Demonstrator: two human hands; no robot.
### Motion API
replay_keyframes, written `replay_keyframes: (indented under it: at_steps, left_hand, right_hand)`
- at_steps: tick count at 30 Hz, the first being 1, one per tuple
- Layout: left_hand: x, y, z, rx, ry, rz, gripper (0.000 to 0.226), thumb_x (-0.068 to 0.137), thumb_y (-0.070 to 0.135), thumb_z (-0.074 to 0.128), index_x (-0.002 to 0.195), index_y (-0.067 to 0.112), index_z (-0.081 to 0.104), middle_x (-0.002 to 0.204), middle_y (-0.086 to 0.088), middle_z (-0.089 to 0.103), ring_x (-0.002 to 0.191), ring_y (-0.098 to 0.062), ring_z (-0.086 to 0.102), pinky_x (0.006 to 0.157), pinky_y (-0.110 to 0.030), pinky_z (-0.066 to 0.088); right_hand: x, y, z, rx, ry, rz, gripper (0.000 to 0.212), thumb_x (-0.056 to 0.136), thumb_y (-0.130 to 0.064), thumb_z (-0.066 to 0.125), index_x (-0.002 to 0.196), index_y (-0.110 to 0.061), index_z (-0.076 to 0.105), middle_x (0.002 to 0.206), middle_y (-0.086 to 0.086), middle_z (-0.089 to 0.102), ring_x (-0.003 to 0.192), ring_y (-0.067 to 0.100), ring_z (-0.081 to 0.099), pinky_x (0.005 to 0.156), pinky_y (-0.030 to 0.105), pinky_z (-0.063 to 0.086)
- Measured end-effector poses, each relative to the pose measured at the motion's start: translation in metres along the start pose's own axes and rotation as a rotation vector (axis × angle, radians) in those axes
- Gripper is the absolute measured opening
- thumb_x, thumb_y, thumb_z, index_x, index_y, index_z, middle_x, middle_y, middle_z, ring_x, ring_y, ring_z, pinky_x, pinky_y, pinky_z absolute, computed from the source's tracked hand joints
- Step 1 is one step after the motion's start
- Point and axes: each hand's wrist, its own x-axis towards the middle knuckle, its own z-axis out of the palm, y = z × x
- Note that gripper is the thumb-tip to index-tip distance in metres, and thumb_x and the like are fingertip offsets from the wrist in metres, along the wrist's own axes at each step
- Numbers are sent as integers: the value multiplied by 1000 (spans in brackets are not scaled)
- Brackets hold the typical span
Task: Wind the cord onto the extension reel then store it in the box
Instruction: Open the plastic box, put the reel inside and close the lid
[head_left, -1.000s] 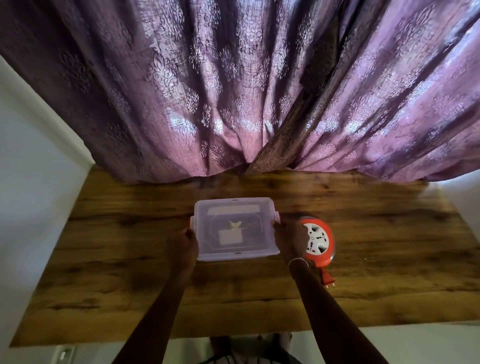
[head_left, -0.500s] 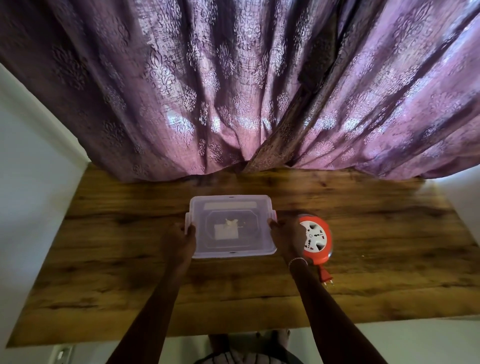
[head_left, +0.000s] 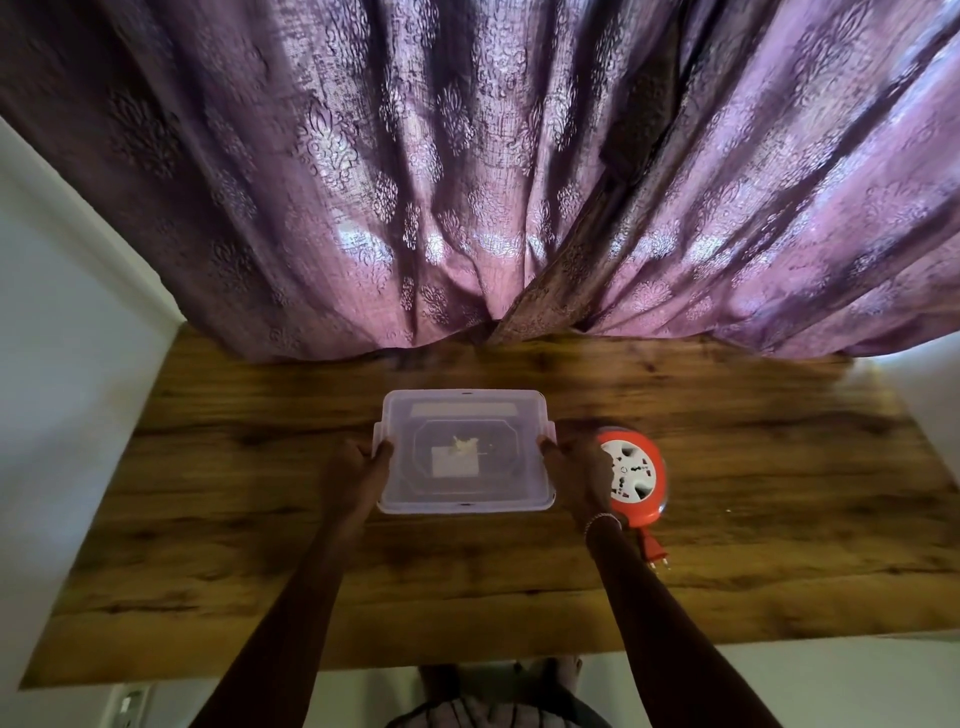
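A translucent plastic box (head_left: 465, 418) with its lid on sits at the middle of the wooden table (head_left: 753, 571). My left hand (head_left: 356, 467) grips the box's left side, fingers curled over the rim. My right hand (head_left: 574, 470) grips its right side the same way. Just right of the box lies the orange extension reel (head_left: 636, 473), flat, its white socket face up. Its orange plug (head_left: 653, 550) lies on the table just below the reel on a short length of cord.
A purple patterned curtain (head_left: 467, 182) hangs along the table's far edge and touches it. White walls flank the table left and right. The table's near edge runs just in front of my body.
The view has shifted slightly; the box sits a little farther from me on the table than a second ago, with both hands still on its sides. The reel has not moved.
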Motion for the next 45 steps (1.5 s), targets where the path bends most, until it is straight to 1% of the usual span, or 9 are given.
replay_keyframes:
  at_steps: [4,8,12,15,18,22,33,41,45]
  left_hand:
    - [1,1,-3,-29,11,-29,37,98,28,68,67,18,50,68,1,55,61,-16,54,56,-21,38]
    - [3,-1,-5,-29,-8,-23,36,97,32,68,68,16,54,69,0,58,65,-21,58,56,-23,40]
    - [5,-3,-7,-14,-10,-10,37,97,37,68,69,15,56,75,-8,66,71,-27,65,65,-30,50]
    - [6,-4,-7,-6,-16,-16,35,96,37,69,72,15,56,81,-12,67,75,-29,66,73,-38,56]
    - [6,-5,-8,13,-36,-7,33,96,37,69,81,8,64,83,-13,70,75,-28,67,64,-30,50]
    - [5,-3,-7,63,-59,-9,27,100,38,64,89,13,62,81,-4,65,70,-17,61,58,-25,43]
    - [12,-3,-12,-38,-91,-65,41,100,50,58,98,10,68,91,-6,72,79,-21,70,60,-28,53]
    - [-3,-4,-14,-108,58,-59,36,95,51,65,89,16,63,88,-5,67,73,-16,63,62,-31,53]
    - [-8,-4,-21,-199,57,-73,35,93,50,68,102,17,61,93,0,65,81,-17,64,76,-41,60]
  right_hand:
    - [0,-2,-1,10,-18,16,35,92,-41,71,78,-8,75,81,12,76,79,35,72,79,53,60]
    - [4,2,1,15,-42,-2,34,90,-43,68,97,-10,70,93,13,76,88,38,71,81,54,60]
    - [18,16,9,1,-116,1,57,79,-61,57,105,-10,64,102,15,72,92,39,70,84,54,59]
    - [25,21,6,28,-168,34,56,73,-69,56,95,-19,70,90,6,76,83,32,72,81,54,61]
    - [21,12,-4,91,-196,63,33,78,-59,68,79,-26,70,80,1,76,78,28,74,76,56,63]
    - [19,0,-12,144,-252,112,17,87,-38,79,82,-24,70,93,10,77,86,34,75,72,56,65]
    - [12,-12,-37,466,-521,202,23,95,-24,74,111,-8,72,110,14,78,103,37,74,90,60,60]
    - [10,-4,-32,434,-398,86,50,79,-45,85,102,-2,73,101,20,77,98,47,72,87,66,59]
    - [8,-11,-40,408,-367,-3,71,68,-57,86,98,6,73,98,31,73,78,48,69,76,51,61]
